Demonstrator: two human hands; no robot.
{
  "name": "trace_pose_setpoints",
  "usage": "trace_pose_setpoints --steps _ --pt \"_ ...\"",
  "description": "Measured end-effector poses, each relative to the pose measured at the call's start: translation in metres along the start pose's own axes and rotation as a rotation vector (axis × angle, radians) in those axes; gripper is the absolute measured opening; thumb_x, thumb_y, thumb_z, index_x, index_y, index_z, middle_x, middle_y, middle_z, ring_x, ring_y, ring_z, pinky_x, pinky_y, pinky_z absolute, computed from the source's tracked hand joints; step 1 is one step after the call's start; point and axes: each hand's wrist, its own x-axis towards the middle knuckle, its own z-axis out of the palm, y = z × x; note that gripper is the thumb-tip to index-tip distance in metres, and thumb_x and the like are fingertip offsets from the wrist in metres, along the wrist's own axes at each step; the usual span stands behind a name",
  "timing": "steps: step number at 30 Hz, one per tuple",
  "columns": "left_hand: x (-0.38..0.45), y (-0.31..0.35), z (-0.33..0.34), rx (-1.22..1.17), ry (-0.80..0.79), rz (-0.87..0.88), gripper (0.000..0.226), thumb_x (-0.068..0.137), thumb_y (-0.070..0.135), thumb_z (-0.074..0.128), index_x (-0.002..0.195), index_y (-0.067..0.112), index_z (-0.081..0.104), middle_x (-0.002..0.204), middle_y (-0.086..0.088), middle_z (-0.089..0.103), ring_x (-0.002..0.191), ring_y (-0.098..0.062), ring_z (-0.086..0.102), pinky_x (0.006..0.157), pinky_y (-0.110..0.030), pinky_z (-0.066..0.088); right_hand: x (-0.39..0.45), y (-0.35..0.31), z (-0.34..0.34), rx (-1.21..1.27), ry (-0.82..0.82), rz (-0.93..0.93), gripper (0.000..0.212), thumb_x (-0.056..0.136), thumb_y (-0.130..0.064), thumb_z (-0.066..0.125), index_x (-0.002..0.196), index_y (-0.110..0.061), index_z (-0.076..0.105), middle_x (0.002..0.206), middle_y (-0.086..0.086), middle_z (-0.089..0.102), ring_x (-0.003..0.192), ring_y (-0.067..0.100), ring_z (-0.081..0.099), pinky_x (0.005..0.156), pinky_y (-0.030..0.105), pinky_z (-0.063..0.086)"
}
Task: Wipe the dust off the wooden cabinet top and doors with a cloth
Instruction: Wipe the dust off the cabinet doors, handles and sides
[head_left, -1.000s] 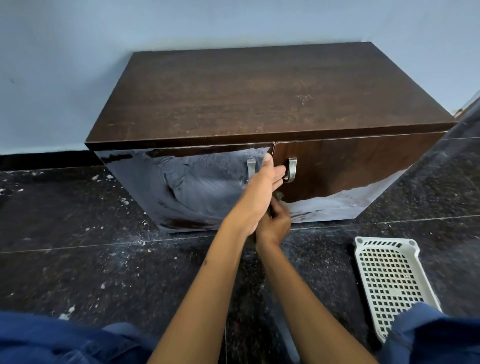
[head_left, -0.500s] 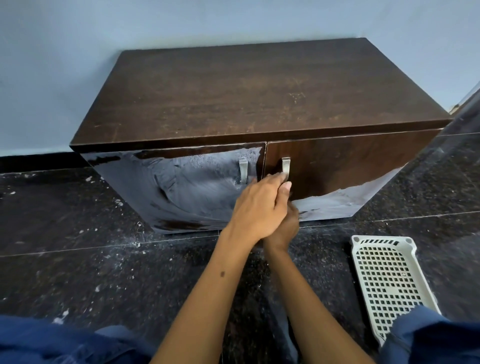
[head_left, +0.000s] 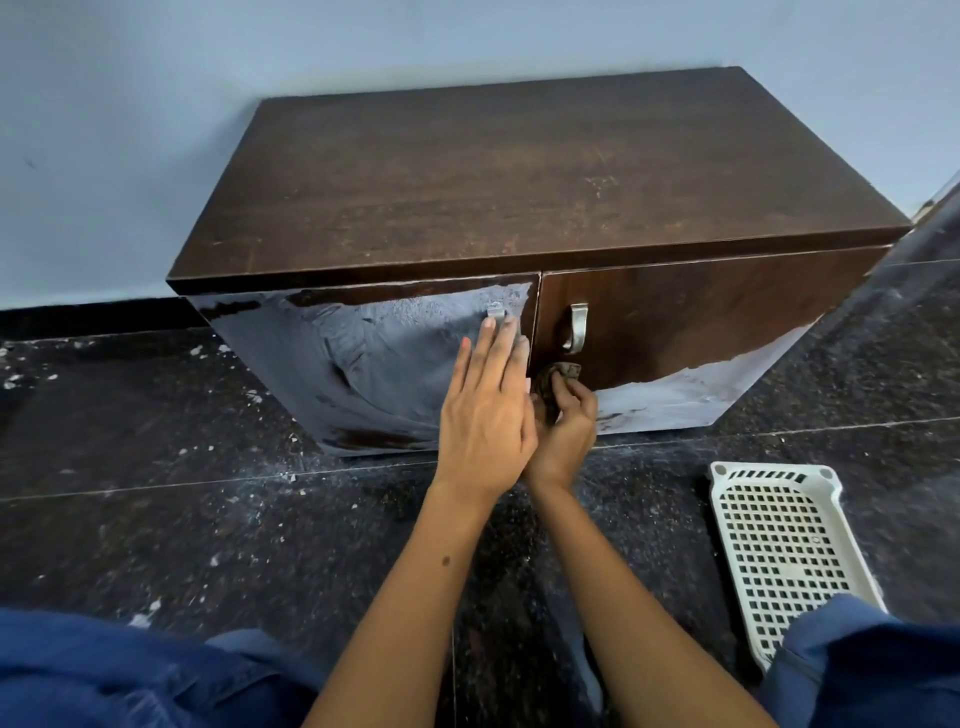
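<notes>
Dusty cabinet (head_left: 519, 171), seemingly unlabelled.

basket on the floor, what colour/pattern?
White plastic basket with a square-hole grid; head view, its only view.

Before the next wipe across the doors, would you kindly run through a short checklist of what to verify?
1. Cloth in hand: ok, bunched in the right hand.
2. Cloth against the right door: ok, by the seam under its handle.
3. Left hand out of the way: not ok, flat on the left door, fingers over its handle.
4. Doors shut: ok.
5. Left door dusted: not ok, grey smears remain.
6. Basket clear of the arms: ok, on the floor at right.
</notes>
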Motion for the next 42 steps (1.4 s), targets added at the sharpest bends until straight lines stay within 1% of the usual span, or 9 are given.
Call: trace_pose_setpoints --steps 6,14,18,22,26,29,32,35,42 --pt "-0.01 0.0 0.01 0.077 -0.013 -0.009 0.053 0.094 0.021 0.029 0.142 0.0 0.034 0.153 -0.015 0.023 0.144 -0.027 0.017 0.117 -0.044 0.017 0.011 0.01 -0.008 0.003 0.051 0.187 0.04 0.085 0.001 0.059 0.125 0.001 0.058 0.129 0.015 0.052 0.121 0.025 0.049 0.101 0.018 0.032" --pt "-0.003 0.01 0.016 0.123 -0.057 0.102 0.055 0.094 0.027 0.023 0.142 0.002 0.036 0.151 -0.014 0.032 0.143 -0.025 0.021 0.118 -0.044 0.014 0.014 0.021 -0.007 0.053 -0.038 0.249 0.032 0.087 0.001 0.059 0.119 0.003 0.062 0.122 0.019 0.059 0.116 0.03 0.054 0.103 0.029 0.039" --pt "0.01 0.006 0.012 0.165 -0.062 0.164 0.055 0.094 0.027 0.024 0.143 0.003 0.035 0.151 -0.012 0.032 0.143 -0.024 0.02 0.118 -0.044 0.013 0.02 0.02 0.001 0.205 0.109 0.4 0.032 0.086 -0.005 0.061 0.118 -0.001 0.063 0.118 0.015 0.063 0.112 0.026 0.058 0.1 0.036 0.045" --pt "0.019 -0.002 0.011 0.248 -0.101 0.266 0.056 0.096 0.029 0.018 0.147 0.005 0.025 0.155 -0.01 0.021 0.145 -0.024 0.012 0.119 -0.042 0.005 0.01 0.035 0.012 0.146 -0.153 0.361 0.032 0.094 -0.02 0.051 0.122 -0.008 0.06 0.12 0.01 0.062 0.114 0.025 0.057 0.099 0.04 0.045" --pt "0.027 -0.013 0.007 0.317 -0.037 0.362 0.056 0.097 0.028 0.021 0.147 0.004 0.021 0.156 -0.013 0.018 0.145 -0.026 0.012 0.118 -0.043 0.011 0.019 0.031 0.015 0.479 0.146 0.71 0.033 0.085 0.003 0.06 0.117 -0.002 0.064 0.116 0.016 0.065 0.104 0.03 0.062 0.094 0.04 0.05" --pt "0.035 -0.025 0.003 0.424 -0.043 0.45 0.057 0.097 0.03 0.02 0.148 0.005 0.016 0.157 -0.012 0.012 0.145 -0.025 0.009 0.119 -0.043 0.008 0.033 0.021 0.01 0.441 0.302 0.641 0.039 0.082 -0.001 0.063 0.12 -0.008 0.063 0.116 0.01 0.065 0.1 0.023 0.062 0.091 0.032 0.05" --pt "0.039 -0.034 0.001 0.535 -0.067 0.499 0.059 0.098 0.032 0.018 0.15 0.005 0.008 0.158 -0.011 0.004 0.146 -0.024 0.003 0.119 -0.043 0.001 0.028 0.021 0.008 0.372 0.244 0.541 0.039 0.082 -0.002 0.065 0.121 -0.007 0.063 0.12 0.009 0.063 0.109 0.023 0.059 0.099 0.036 0.047" --pt "0.04 -0.037 0.0 0.582 -0.04 0.504 0.059 0.099 0.033 0.019 0.149 0.005 0.006 0.158 -0.009 0.003 0.146 -0.023 0.003 0.118 -0.043 0.0 0.026 0.028 0.001 0.415 0.195 0.649 0.038 0.082 0.002 0.065 0.119 -0.008 0.065 0.119 0.011 0.063 0.107 0.026 0.06 0.098 0.04 0.048" --pt "0.04 -0.037 0.002 0.628 -0.003 0.516 0.058 0.1 0.031 0.017 0.149 0.004 0.005 0.158 -0.009 0.002 0.146 -0.022 0.002 0.118 -0.045 0.001 0.032 0.015 -0.001 0.201 0.278 0.344 0.042 0.086 -0.003 0.061 0.128 -0.006 0.057 0.129 0.006 0.052 0.113 0.016 0.051 0.094 0.015 0.035"
